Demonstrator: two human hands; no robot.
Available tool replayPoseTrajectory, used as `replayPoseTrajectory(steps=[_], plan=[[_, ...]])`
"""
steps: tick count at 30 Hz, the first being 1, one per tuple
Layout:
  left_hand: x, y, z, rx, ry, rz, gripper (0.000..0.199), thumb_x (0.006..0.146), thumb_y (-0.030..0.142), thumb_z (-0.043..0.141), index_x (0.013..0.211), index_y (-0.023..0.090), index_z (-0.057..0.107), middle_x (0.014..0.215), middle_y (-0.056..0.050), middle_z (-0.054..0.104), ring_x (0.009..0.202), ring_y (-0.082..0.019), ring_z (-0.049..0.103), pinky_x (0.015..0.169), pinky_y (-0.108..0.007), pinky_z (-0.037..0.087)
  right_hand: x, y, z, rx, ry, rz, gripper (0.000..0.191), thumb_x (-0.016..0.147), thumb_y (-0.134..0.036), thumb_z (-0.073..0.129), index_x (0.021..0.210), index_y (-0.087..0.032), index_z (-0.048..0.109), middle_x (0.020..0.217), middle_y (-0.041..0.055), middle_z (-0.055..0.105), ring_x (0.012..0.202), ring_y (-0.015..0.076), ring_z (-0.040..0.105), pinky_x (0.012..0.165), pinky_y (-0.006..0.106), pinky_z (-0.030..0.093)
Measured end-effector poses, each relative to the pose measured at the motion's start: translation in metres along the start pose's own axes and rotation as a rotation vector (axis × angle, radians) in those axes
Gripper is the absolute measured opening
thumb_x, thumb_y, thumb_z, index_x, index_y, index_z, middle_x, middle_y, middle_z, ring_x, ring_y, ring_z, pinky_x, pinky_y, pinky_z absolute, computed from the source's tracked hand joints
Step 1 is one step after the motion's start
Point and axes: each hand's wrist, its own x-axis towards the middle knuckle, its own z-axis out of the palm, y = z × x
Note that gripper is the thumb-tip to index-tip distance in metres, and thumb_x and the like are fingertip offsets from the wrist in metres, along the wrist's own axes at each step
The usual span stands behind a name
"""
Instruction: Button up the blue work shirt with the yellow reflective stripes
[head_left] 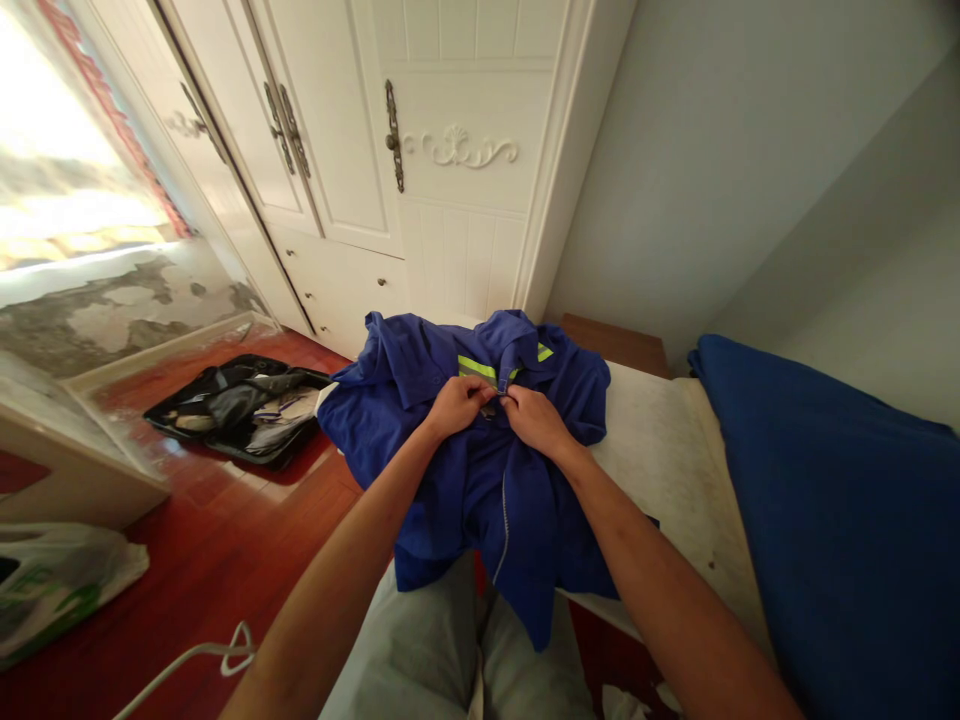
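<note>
A blue work garment [442, 470] with yellow-green reflective strips [477, 371] lies spread over a pale surface and hangs down toward my knees. An open zipper [505, 510] runs along its front edge. My left hand [461, 402] is closed, pinching the garment near a reflective strip. Close beside it, my right hand [531, 415] pinches the cloth at the upper end of the zipper line. The fingertips of both hands almost meet. What exactly lies between them is too small to make out.
A white wardrobe [465, 240] stands ahead. On the red wooden floor [247, 540] at left is an open black suitcase [240, 410] with things inside. A plastic bag [67, 580] and a white cable [187, 655] lie nearer. Dark blue bedding [840, 510] is at right.
</note>
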Motion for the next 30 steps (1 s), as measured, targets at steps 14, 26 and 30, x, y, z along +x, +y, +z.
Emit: replayPoseTrajectory(steps=[14, 26, 30], plan=[[-0.0001, -0.0003, -0.0004, -0.065, 0.026, -0.001, 0.027, 0.083, 0.036, 0.056, 0.078, 0.013, 0.069, 0.076, -0.004, 0.069, 0.071, -0.014, 0.059, 0.069, -0.025, 0.046, -0.0025, 0.0002, 0.0002, 0.171, 0.075, -0.012, 0.026, 0.098, -0.024, 0.042, 0.084, -0.012, 0.060, 0.088, 0.0050, 0.064, 0.078, 0.0093, 0.053, 0.068, 0.018, 0.026], [-0.0016, 0.0002, 0.0004, -0.106, 0.051, -0.006, 0.025, 0.083, 0.035, 0.058, 0.078, 0.012, 0.067, 0.073, -0.003, 0.066, 0.069, -0.013, 0.057, 0.068, -0.024, 0.046, -0.0016, 0.0028, 0.0012, 0.231, 0.118, -0.066, 0.024, 0.093, -0.019, 0.042, 0.075, -0.011, 0.055, 0.077, 0.0036, 0.059, 0.068, 0.0071, 0.046, 0.065, 0.017, 0.025], [-0.0026, 0.0025, 0.0003, -0.115, 0.057, 0.007, 0.026, 0.083, 0.036, 0.057, 0.076, 0.013, 0.066, 0.071, -0.002, 0.063, 0.067, -0.012, 0.054, 0.066, -0.024, 0.044, -0.0003, 0.0049, 0.0015, 0.272, 0.128, -0.063, 0.024, 0.092, -0.021, 0.044, 0.074, -0.010, 0.055, 0.076, 0.0027, 0.058, 0.067, 0.0066, 0.044, 0.065, 0.017, 0.025]])
